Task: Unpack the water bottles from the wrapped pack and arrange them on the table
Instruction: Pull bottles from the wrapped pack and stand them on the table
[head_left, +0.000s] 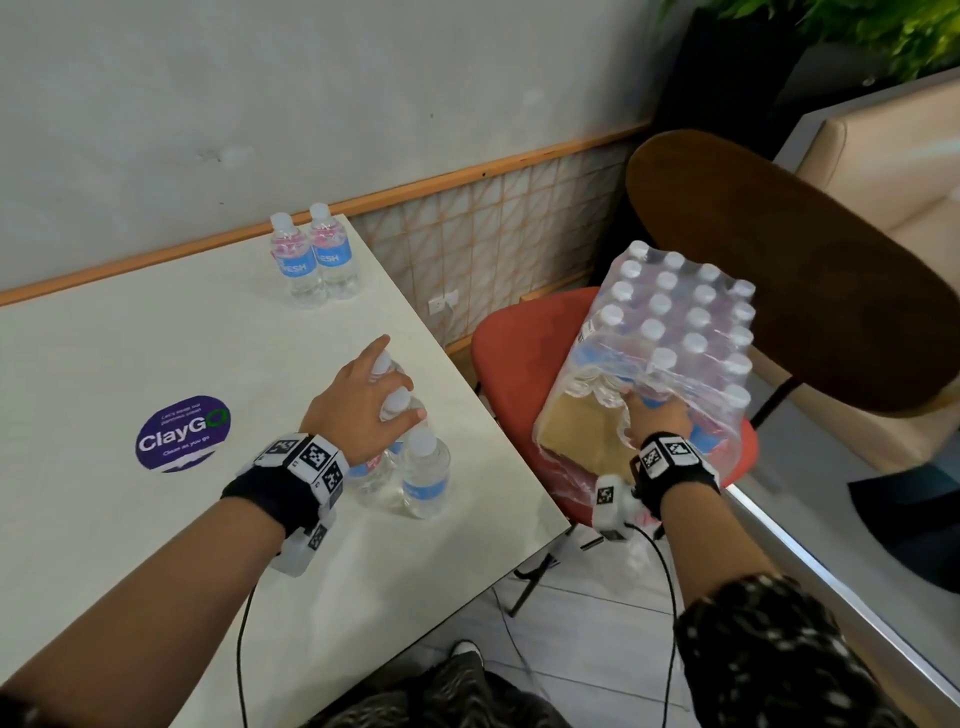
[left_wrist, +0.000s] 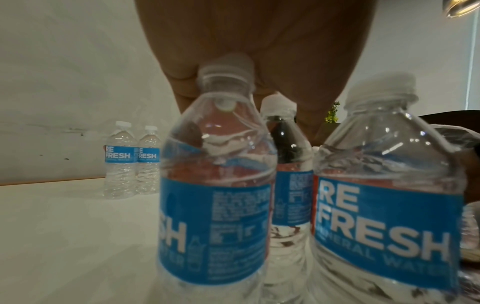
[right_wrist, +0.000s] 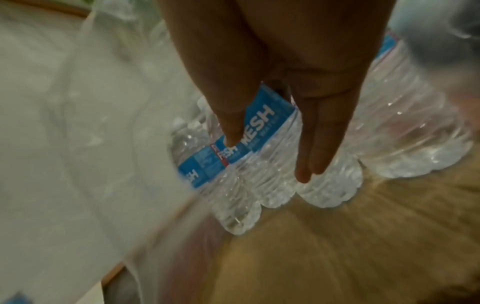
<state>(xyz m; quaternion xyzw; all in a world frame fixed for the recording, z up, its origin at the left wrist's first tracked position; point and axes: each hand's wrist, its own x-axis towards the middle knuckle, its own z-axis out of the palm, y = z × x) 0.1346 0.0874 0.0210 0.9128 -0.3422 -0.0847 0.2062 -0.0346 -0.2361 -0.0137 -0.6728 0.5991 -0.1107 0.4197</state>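
Two water bottles (head_left: 311, 260) stand together at the white table's (head_left: 130, 338) far edge. Three more bottles (left_wrist: 384, 195) are clustered near its right edge. My left hand (head_left: 371, 397) is over that cluster, its fingers curled round the caps of two bottles; the third bottle (head_left: 426, 475) stands free just beside them. The wrapped pack (head_left: 680, 332) lies on a red chair (head_left: 514, 364), torn at the near end. My right hand (head_left: 654, 415) reaches into the tear. In the right wrist view its thumb and straight fingers (right_wrist: 309, 164) lie against a bottle (right_wrist: 262, 117).
A cardboard tray (right_wrist: 337, 246) lies under the pack's bottles. A dark brown round tabletop (head_left: 779, 270) overhangs just behind the pack. A purple sticker (head_left: 182, 434) is on the table's left part. Cables hang from both wrists. A wall runs along the table's far side.
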